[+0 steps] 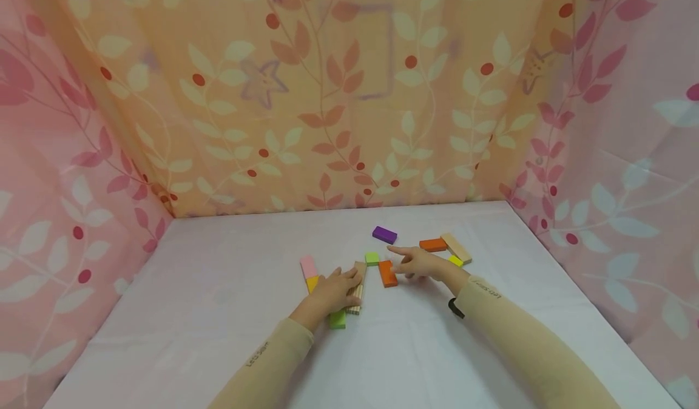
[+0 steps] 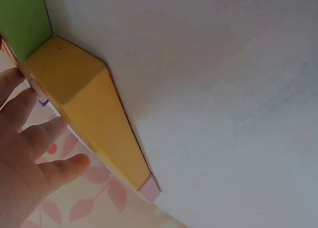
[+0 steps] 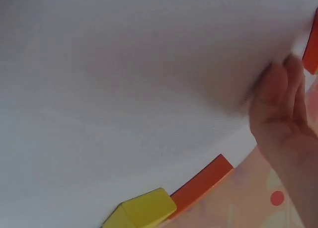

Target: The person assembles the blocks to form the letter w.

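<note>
My left hand [image 1: 331, 292] lies over a group of plain wooden blocks [image 1: 358, 290], its fingers spread and touching them. Beside it are a pink block [image 1: 308, 266], a yellow-orange block [image 2: 107, 128] and a green block [image 1: 337, 320], partly hidden by the hand in the head view. My right hand [image 1: 423, 263] hovers just right of an orange block [image 1: 388, 273], with the index finger extended and nothing visibly held. A small light green block [image 1: 372, 258] sits between the wooden blocks and that orange one. In the left wrist view the fingers [image 2: 42, 133] are apart.
A purple block [image 1: 384, 235] lies farther back. Behind the right hand are another orange block [image 1: 432, 245], a plain wooden block [image 1: 456, 248] and a yellow block [image 3: 144, 208]. Patterned curtains [image 1: 338, 93] border the white table [image 1: 218, 275] at the back and sides.
</note>
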{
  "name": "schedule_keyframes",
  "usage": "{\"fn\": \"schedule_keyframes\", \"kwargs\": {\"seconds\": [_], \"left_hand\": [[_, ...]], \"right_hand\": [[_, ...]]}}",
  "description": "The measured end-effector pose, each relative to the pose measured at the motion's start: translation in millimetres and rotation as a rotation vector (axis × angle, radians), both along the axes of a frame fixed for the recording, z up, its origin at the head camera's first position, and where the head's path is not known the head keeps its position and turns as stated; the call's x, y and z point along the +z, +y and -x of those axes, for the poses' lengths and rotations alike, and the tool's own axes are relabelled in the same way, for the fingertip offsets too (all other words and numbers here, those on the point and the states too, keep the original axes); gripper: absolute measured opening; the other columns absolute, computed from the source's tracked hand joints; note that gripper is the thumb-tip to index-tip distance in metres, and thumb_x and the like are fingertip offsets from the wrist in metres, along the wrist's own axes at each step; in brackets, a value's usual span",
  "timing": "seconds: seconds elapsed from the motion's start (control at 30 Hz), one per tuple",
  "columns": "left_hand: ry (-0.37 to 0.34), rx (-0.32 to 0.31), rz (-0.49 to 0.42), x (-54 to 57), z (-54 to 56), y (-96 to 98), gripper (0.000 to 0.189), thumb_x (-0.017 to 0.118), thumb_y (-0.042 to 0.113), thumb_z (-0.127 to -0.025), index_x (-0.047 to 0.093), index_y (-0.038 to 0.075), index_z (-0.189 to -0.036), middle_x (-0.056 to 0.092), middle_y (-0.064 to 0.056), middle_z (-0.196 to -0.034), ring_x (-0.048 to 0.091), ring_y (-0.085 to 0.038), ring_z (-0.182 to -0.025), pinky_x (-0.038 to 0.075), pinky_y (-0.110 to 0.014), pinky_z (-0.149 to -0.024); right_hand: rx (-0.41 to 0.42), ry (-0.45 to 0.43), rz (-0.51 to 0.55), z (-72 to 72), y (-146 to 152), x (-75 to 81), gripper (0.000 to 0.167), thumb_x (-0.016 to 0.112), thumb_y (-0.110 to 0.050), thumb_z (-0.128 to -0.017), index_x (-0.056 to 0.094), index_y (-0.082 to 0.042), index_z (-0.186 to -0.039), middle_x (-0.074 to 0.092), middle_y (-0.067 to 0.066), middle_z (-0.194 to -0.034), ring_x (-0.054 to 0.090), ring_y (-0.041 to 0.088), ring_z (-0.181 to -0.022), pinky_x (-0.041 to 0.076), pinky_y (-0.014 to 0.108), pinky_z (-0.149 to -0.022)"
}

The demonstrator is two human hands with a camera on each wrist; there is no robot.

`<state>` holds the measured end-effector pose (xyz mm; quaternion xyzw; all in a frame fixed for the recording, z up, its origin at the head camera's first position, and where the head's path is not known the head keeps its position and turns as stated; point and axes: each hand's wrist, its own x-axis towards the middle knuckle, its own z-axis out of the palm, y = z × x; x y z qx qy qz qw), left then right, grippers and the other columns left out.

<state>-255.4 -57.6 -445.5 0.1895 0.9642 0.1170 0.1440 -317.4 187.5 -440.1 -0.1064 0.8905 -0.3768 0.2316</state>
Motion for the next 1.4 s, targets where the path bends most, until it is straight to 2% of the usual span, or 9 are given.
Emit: {"fn": "schedule_keyframes", "kwargs": {"seconds": [0.1,0.4,0.47,0.57,0.7,0.87,1.0,1.27,1.4], "left_hand": [[0.003,-0.002,-0.002,-0.8,-1.0,0.1,0.063,0.064,0.041,-0.09,0.046,0.017,-0.146,0.035,0.0,-0.155,0.027,-0.034,-0.143,0.023,-0.063,-0.108],[-0.004,-0.015,0.003,-1.3,-4.1,2.6,0.064,0.062,0.043,-0.092,0.044,0.019,-0.148,0.034,0.0,-0.156,0.027,-0.034,-0.143,0.023,-0.063,-0.109],[-0.001,-0.017,0.011,-1.8,-4.7,3.6,0.064,0.062,0.043,-0.091,0.044,0.019,-0.148,0.034,0.0,-0.155,0.027,-0.034,-0.143,0.023,-0.063,-0.108],[0.0,-0.02,0.018,-2.6,-5.6,5.3,0.064,0.062,0.044,-0.091,0.044,0.02,-0.148,0.034,0.0,-0.155,0.028,-0.034,-0.142,0.024,-0.063,-0.108],[0.004,-0.021,0.018,-3.0,-6.4,6.1,0.064,0.061,0.045,-0.091,0.044,0.02,-0.148,0.035,0.0,-0.155,0.028,-0.033,-0.142,0.025,-0.063,-0.108],[0.011,-0.016,0.02,-3.4,-5.2,5.1,0.064,0.061,0.045,-0.091,0.044,0.02,-0.148,0.034,0.001,-0.156,0.028,-0.033,-0.143,0.024,-0.063,-0.108],[0.017,-0.016,0.022,-3.9,-4.3,4.3,0.064,0.062,0.044,-0.091,0.045,0.02,-0.148,0.034,0.001,-0.155,0.028,-0.033,-0.142,0.024,-0.064,-0.108],[0.013,-0.006,0.01,-4.1,-2.6,2.2,0.065,0.063,0.043,-0.09,0.045,0.019,-0.147,0.035,0.001,-0.155,0.029,-0.034,-0.142,0.025,-0.064,-0.107],[0.014,0.009,0.009,-4.2,0.0,-0.2,0.065,0.064,0.043,-0.09,0.045,0.02,-0.147,0.035,0.002,-0.155,0.028,-0.033,-0.142,0.024,-0.063,-0.108]], "right_hand": [[-0.112,0.026,0.042,11.0,-1.5,-2.5,0.068,0.064,-0.032,-0.095,0.031,-0.021,-0.154,0.056,0.014,-0.102,0.054,0.022,-0.074,0.044,0.03,-0.068],[-0.248,0.079,0.011,47.5,-16.7,-16.6,0.079,0.062,-0.039,-0.095,0.017,-0.018,-0.157,0.04,0.003,-0.06,0.036,0.012,-0.045,0.037,0.024,-0.049],[-0.269,0.09,-0.029,50.7,-19.4,-17.0,0.079,0.063,-0.04,-0.095,0.019,-0.017,-0.156,0.051,0.008,-0.072,0.036,0.015,-0.047,0.039,0.027,-0.05],[-0.292,0.127,-0.105,51.7,-22.1,-15.6,0.075,0.063,-0.04,-0.094,0.027,-0.014,-0.154,0.058,0.021,-0.119,0.059,0.026,-0.08,0.05,0.038,-0.08],[-0.279,0.181,-0.182,51.8,-23.8,-13.6,0.066,0.063,-0.036,-0.095,0.038,-0.008,-0.149,0.037,0.024,-0.149,0.04,0.038,-0.132,0.029,0.05,-0.11],[-0.291,0.178,-0.181,57.4,-23.5,-16.0,0.059,0.066,-0.034,-0.093,0.048,-0.008,-0.143,0.052,0.021,-0.137,0.06,0.029,-0.095,0.047,0.039,-0.089],[-0.324,0.143,-0.121,62.8,-21.8,-20.2,0.058,0.07,-0.031,-0.091,0.052,-0.008,-0.14,0.058,0.019,-0.123,0.05,0.018,-0.058,0.045,0.027,-0.06],[-0.384,0.067,0.062,60.5,-14.6,-21.9,0.058,0.07,-0.025,-0.091,0.05,-0.005,-0.141,0.052,0.01,-0.076,0.037,0.011,-0.042,0.041,0.023,-0.042],[-0.345,0.083,0.097,52.3,-9.6,-13.0,0.057,0.07,-0.026,-0.091,0.051,-0.004,-0.141,0.055,0.009,-0.082,0.042,0.012,-0.046,0.045,0.024,-0.046]]}}
